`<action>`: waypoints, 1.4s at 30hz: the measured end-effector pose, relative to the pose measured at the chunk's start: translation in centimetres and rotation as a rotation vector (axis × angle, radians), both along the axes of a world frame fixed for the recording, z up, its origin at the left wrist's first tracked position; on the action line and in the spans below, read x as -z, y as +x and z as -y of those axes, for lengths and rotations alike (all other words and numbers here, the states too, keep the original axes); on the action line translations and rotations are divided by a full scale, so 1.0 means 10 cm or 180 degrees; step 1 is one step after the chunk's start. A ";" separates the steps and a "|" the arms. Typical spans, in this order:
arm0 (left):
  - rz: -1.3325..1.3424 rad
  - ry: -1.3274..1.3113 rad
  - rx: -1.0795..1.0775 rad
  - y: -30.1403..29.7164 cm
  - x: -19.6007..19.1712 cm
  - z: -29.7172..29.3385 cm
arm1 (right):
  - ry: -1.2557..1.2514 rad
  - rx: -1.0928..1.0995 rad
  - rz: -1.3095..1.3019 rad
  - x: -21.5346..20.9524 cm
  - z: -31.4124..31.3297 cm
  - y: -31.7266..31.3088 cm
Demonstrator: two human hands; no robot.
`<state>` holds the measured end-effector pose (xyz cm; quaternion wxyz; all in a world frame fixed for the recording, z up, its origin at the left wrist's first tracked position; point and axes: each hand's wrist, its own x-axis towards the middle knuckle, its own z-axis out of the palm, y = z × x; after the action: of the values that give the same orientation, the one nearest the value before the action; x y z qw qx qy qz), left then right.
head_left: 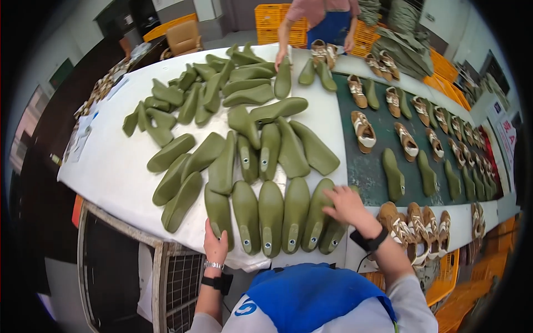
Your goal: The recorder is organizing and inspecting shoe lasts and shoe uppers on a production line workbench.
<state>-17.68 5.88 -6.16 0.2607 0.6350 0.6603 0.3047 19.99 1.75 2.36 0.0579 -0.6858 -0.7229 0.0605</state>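
About 45 green shoe lasts (271, 210), about 30 shoes (363, 131)

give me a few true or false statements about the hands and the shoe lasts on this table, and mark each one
1. The left hand rests on the leftmost green shoe last of the front row. True.
2. The right hand holds a finished shoe. False: it lies on a green last at the row's right end.
3. The lasts lie on a white table cover. True.
4. The dark green mat carries only lasts. False: brown and white shoes sit there too.
5. Nobody else is at the table. False: another person's hand touches a last at the far edge.
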 end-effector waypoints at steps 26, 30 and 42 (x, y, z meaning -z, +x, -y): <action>-0.1023 -0.0601 0.3286 1.99 -0.44 -1.75 | 0.0173 0.1332 -0.2137 1.02 -1.56 1.04; -0.1285 -0.0751 0.2044 2.72 0.10 -2.05 | 0.0161 0.1511 -0.2015 1.15 -1.62 1.04; -0.1789 0.0142 0.2284 3.79 0.16 -2.16 | 0.0222 0.1803 -0.2246 1.26 -1.60 1.01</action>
<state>20.23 27.51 -7.73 0.1468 0.8871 0.4369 0.0251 30.12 17.76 -10.25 0.3380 -0.7917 -0.4445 0.2479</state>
